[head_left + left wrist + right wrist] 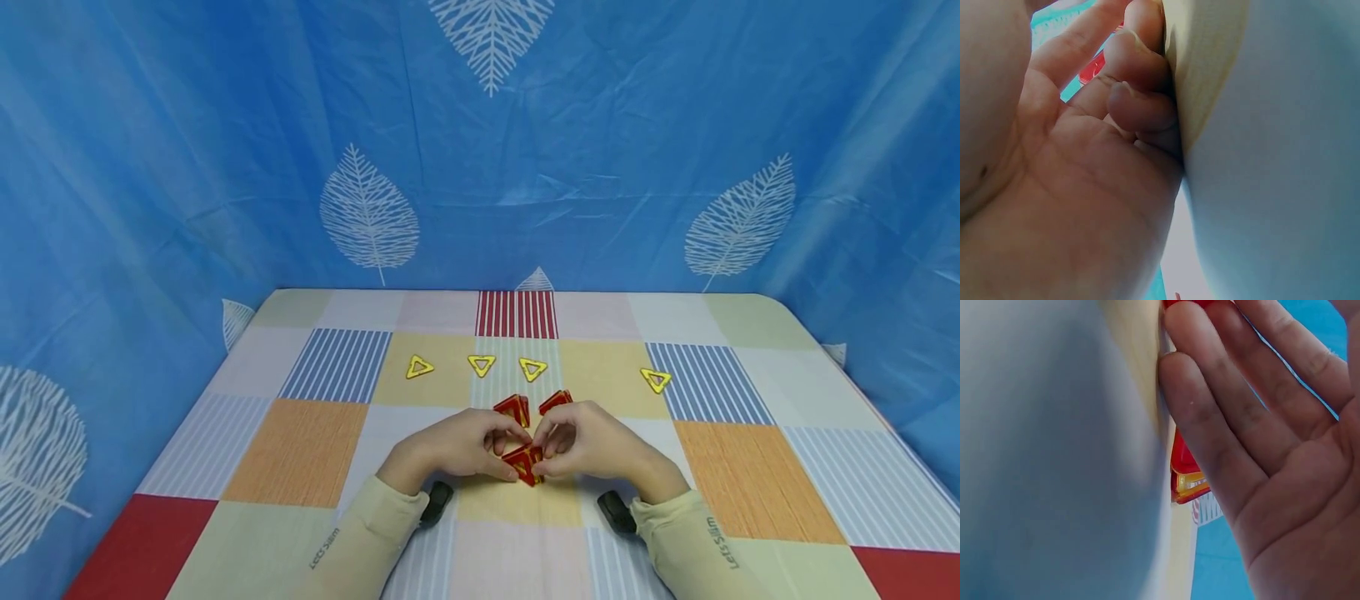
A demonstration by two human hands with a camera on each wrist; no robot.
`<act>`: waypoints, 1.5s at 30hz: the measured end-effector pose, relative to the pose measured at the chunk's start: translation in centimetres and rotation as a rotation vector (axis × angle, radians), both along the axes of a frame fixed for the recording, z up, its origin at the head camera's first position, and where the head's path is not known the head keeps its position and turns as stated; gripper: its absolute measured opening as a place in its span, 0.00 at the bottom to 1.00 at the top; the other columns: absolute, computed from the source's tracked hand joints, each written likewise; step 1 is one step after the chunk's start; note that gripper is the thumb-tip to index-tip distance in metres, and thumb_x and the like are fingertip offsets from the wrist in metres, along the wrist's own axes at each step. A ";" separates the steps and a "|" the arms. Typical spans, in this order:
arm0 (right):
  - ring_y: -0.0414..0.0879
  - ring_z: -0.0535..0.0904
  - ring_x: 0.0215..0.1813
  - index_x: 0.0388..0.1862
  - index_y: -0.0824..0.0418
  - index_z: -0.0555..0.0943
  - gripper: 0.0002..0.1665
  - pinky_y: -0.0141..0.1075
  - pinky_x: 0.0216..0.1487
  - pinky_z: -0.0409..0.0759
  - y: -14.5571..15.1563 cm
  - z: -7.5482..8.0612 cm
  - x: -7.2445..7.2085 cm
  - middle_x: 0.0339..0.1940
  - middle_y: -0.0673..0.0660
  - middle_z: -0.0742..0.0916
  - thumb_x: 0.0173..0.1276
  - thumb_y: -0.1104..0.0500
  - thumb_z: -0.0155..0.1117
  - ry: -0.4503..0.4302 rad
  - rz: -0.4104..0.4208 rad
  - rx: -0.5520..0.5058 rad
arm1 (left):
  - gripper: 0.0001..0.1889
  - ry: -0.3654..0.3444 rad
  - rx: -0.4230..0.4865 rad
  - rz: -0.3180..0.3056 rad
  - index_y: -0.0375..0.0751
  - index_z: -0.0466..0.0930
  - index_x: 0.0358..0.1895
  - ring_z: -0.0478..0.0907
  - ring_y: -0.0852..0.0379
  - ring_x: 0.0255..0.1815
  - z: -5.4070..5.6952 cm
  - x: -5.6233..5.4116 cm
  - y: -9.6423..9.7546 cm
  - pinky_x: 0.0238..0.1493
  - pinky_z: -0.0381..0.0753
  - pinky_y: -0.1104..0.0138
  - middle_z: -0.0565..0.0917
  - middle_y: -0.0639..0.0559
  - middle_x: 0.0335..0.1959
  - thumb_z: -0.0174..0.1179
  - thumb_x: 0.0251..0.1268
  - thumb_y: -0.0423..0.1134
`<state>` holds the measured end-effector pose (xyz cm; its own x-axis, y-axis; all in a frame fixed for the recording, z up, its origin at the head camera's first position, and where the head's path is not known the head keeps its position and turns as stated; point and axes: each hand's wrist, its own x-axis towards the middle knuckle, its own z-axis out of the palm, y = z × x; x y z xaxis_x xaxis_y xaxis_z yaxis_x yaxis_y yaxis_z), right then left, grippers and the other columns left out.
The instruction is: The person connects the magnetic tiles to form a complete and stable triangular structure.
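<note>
Both hands meet over a small stack of red triangular pieces with yellow edges [523, 464] near the middle of the table. My left hand [467, 443] pinches the stack from the left between thumb and index finger. From the right, my right hand [592, 442] pinches it likewise. Just beyond the fingers lie two more red stacks, a left one [513, 408] and a right one [556, 402]. Curled left fingers [1138, 106] rest near the cloth in the left wrist view. A red and yellow piece [1186, 464] shows behind the right fingers; the held stack's underside is hidden.
Farther back, several yellow triangle outlines lie in a loose row: two at the centre [482, 364] [533, 368], one to the left [418, 367], one to the right [656, 380]. A patchwork cloth [292, 454] covers the table. Blue curtains [600, 167] enclose it.
</note>
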<state>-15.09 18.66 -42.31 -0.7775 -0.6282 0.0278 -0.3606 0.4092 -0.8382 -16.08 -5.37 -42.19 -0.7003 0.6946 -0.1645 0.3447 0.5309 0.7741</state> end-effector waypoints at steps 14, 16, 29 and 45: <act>0.43 0.80 0.31 0.39 0.52 0.83 0.23 0.35 0.34 0.81 -0.4 -0.5 0.1 0.28 0.51 0.83 0.48 0.52 0.87 0.035 -0.023 0.073 | 0.17 0.007 0.019 0.033 0.45 0.84 0.49 0.72 0.62 0.26 -0.5 -0.1 0.2 0.31 0.72 0.69 0.78 0.57 0.27 0.76 0.58 0.40; 0.42 0.80 0.30 0.40 0.52 0.83 0.22 0.35 0.32 0.80 0.0 -0.4 0.2 0.27 0.52 0.83 0.49 0.54 0.86 0.033 -0.036 0.082 | 0.17 0.006 0.027 0.032 0.45 0.84 0.49 0.73 0.63 0.27 -0.5 -0.2 0.3 0.31 0.72 0.69 0.79 0.57 0.27 0.75 0.58 0.41; 0.45 0.78 0.29 0.42 0.59 0.81 0.22 0.35 0.31 0.79 2.6 -0.1 -0.4 0.27 0.52 0.82 0.51 0.58 0.84 0.072 -0.199 0.126 | 0.17 -0.065 0.143 0.000 0.43 0.83 0.54 0.76 0.60 0.31 -0.5 -1.4 -1.1 0.35 0.75 0.68 0.82 0.56 0.33 0.71 0.64 0.42; 0.44 0.77 0.30 0.44 0.56 0.80 0.23 0.35 0.34 0.79 2.3 -0.6 -0.6 0.28 0.52 0.82 0.53 0.54 0.83 0.059 -0.166 0.104 | 0.29 0.026 0.158 0.652 0.42 0.75 0.66 0.70 0.44 0.53 -0.6 -6.0 -9.1 0.47 0.74 0.54 0.74 0.41 0.59 0.72 0.61 0.38</act>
